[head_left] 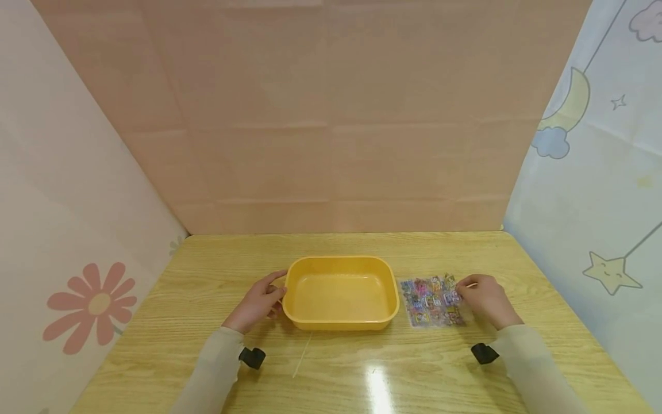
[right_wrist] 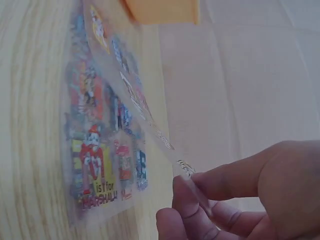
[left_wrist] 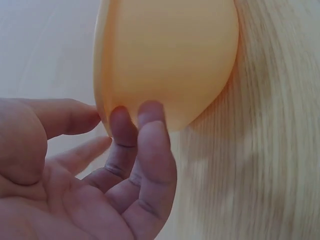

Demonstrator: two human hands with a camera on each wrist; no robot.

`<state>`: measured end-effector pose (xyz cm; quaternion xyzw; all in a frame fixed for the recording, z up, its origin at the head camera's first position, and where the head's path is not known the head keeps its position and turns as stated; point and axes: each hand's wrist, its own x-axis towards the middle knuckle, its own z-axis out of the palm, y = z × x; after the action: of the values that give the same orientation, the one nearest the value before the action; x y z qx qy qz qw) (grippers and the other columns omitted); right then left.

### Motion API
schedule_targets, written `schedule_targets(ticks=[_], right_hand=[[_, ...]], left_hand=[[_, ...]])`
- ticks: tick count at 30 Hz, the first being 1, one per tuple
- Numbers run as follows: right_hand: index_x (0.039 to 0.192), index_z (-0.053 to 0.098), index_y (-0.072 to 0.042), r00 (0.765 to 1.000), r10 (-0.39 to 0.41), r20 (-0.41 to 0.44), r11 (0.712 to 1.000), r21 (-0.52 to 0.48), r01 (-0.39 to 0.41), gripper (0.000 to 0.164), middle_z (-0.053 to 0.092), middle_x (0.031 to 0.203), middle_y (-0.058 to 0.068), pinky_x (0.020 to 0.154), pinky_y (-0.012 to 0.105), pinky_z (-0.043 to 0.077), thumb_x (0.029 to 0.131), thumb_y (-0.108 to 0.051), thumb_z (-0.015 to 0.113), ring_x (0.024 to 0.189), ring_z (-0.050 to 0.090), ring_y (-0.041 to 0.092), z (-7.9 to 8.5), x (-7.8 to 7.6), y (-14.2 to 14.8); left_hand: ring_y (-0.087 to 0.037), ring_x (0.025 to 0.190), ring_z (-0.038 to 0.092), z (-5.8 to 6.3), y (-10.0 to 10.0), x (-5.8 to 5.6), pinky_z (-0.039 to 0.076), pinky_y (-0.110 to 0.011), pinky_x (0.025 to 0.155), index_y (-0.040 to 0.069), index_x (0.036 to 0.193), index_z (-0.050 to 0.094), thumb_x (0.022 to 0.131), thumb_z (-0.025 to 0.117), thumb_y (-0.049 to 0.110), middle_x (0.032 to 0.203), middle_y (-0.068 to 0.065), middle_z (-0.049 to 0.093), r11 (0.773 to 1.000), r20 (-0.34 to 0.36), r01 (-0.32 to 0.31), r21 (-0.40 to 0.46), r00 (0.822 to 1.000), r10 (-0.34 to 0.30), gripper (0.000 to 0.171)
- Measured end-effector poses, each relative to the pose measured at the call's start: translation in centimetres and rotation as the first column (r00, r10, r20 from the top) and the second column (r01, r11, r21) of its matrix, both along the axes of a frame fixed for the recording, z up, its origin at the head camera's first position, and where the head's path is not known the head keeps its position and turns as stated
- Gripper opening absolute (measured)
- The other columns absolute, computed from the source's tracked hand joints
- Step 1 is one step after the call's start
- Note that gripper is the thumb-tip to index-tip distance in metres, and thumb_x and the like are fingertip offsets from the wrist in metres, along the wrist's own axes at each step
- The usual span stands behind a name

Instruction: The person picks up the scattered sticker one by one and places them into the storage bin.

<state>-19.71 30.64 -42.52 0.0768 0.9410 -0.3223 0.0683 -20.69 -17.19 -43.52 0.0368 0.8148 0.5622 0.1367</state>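
A shallow yellow plastic basin (head_left: 341, 322) with rounded corners sits on the wooden table. At its left end is my left hand (head_left: 258, 299), thumb at the rim and bent fingers (left_wrist: 157, 150) against the outer wall. To the basin's right lie clear sticker sheets (head_left: 429, 305) printed with colourful cartoon pictures. Between thumb and fingertips, my right hand (head_left: 483, 296) pinches the edge of the upper sticker sheet (right_wrist: 130, 92), which is raised at an angle. Beneath it, another printed sheet (right_wrist: 92, 165) stays flat on the wood, with "is for Marshall" legible.
The wooden table (head_left: 207, 259) meets a plain pinkish backdrop (head_left: 331, 144) at the back. Printed panels stand at both sides, with a flower (head_left: 98, 305) on the left and a star (head_left: 612, 273) on the right. A thin pale strand (head_left: 302, 355) lies before the basin.
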Motion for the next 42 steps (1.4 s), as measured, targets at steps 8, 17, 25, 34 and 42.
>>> schedule_targets(ticks=[8,17,25,34,42], right_hand=[[0.124,0.052,0.006,1.000,0.000,-0.018,0.987,-0.160,-0.003,0.046,0.057,0.115,0.026,0.070,0.042,0.050,0.098,-0.031,0.045,0.087,0.062,0.030,0.9,0.2,0.2],[0.128,0.048,0.005,1.000,0.007,-0.026,0.966,-0.256,-0.013,0.050,0.052,0.123,0.027,0.077,0.044,0.050,0.099,-0.035,0.044,0.094,0.061,0.034,2.2,0.3,0.0],[0.130,0.046,0.004,0.999,0.015,-0.052,0.960,-0.280,-0.029,0.058,0.056,0.121,0.024,0.077,0.042,0.050,0.097,-0.043,0.046,0.086,0.062,0.022,3.4,0.4,-0.5],[0.130,0.046,0.003,0.998,0.035,-0.058,0.951,-0.305,-0.052,0.059,0.057,0.118,0.018,0.073,0.034,0.049,0.096,-0.045,0.048,0.084,0.060,0.015,4.3,0.4,-1.3],[0.127,0.050,0.004,0.995,0.057,-0.078,0.935,-0.345,-0.081,0.053,0.059,0.115,0.017,0.070,0.034,0.050,0.096,-0.039,0.051,0.087,0.061,0.024,4.9,0.3,-2.6]], left_hand=[[-0.031,0.080,0.060,0.6,0.2,0.3,0.052,-0.040,0.065,0.022,0.147,0.032,0.099,0.048,0.016,0.108,-0.018,0.055,0.999,-0.018,0.038,-0.023,0.999,-0.038,0.052],[-0.027,0.079,0.061,0.4,0.0,0.2,0.053,-0.039,0.065,0.023,0.147,0.033,0.098,0.050,0.018,0.105,-0.016,0.058,0.998,-0.025,0.032,-0.059,0.999,-0.034,0.052],[-0.024,0.076,0.064,0.7,0.1,0.0,0.054,-0.040,0.066,0.022,0.145,0.037,0.097,0.052,0.018,0.097,-0.011,0.062,0.989,-0.065,0.022,-0.145,0.997,-0.032,0.051],[-0.024,0.075,0.065,1.0,0.3,0.0,0.053,-0.040,0.065,0.020,0.144,0.039,0.095,0.054,0.017,0.091,-0.010,0.064,0.984,-0.070,0.007,-0.177,0.997,-0.020,0.051],[-0.025,0.075,0.064,1.1,0.2,0.0,0.053,-0.040,0.064,0.019,0.144,0.039,0.095,0.054,0.015,0.091,-0.009,0.065,0.984,-0.075,0.008,-0.179,0.997,-0.021,0.052]])
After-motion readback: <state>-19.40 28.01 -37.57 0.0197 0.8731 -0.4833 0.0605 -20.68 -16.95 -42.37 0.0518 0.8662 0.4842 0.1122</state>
